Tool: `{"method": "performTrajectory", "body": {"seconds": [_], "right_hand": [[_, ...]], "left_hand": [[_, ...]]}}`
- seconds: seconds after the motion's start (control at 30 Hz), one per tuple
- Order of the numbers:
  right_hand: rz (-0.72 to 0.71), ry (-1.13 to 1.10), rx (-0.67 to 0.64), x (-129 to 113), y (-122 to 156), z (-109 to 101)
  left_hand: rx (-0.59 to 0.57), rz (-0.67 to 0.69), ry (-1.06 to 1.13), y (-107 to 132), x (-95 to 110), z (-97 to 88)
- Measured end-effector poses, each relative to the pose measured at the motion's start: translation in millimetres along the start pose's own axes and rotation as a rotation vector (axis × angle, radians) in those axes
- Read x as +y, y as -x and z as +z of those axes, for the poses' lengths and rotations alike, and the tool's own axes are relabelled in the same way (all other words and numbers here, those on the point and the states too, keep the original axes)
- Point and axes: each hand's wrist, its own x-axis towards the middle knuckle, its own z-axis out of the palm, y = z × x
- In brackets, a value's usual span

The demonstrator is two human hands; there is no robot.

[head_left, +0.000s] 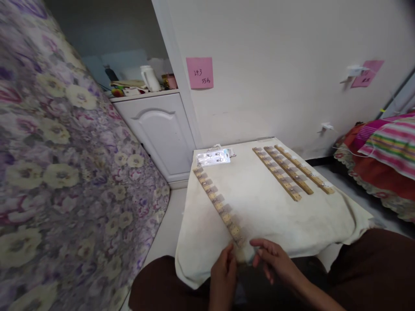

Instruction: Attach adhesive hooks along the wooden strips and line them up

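Observation:
A long wooden strip (212,196) with clear plastic tabs and small metal parts along it slants across the left side of the cloth-covered table (253,203). My left hand (224,270) has its fingers closed around the strip's near end at the table's front edge. Just right of that end is my right hand (272,257), its index finger stretched out and the others loosely bent and apart. Nothing shows in its grasp. Three similar strips, including one nearest the middle (277,175), lie side by side at the table's right.
Clear plastic packaging (214,157) with small metal pieces lies at the table's back left. A floral curtain (81,172) hangs at the left beside a white cabinet (158,134). A wall backs the table, and a bed with striped covers (389,147) stands at right.

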Motion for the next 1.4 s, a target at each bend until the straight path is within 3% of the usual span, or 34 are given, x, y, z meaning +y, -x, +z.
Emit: {"method": "performTrajectory", "body": {"seconds": [0.17,0.37,0.8,1.13,1.4], "right_hand": [[-0.025,-0.026,-0.023,0,-2,11],[-0.049,-0.026,-0.066,1,-5,12],[-0.078,0.07,0.109,-9,-14,15],[-0.05,-0.278,0.108,-13,-15,21],[-0.021,-0.406,0.087,-24,-19,26]], "left_hand": [[-0.054,-0.048,0.096,5,-5,13.7],[-0.082,-0.073,0.096,7,-3,17.0],[-0.012,-0.019,0.123,8,8,20.5],[-0.004,0.031,0.132,7,8,21.3],[0.034,0.02,0.135,2,2,11.0]]}}
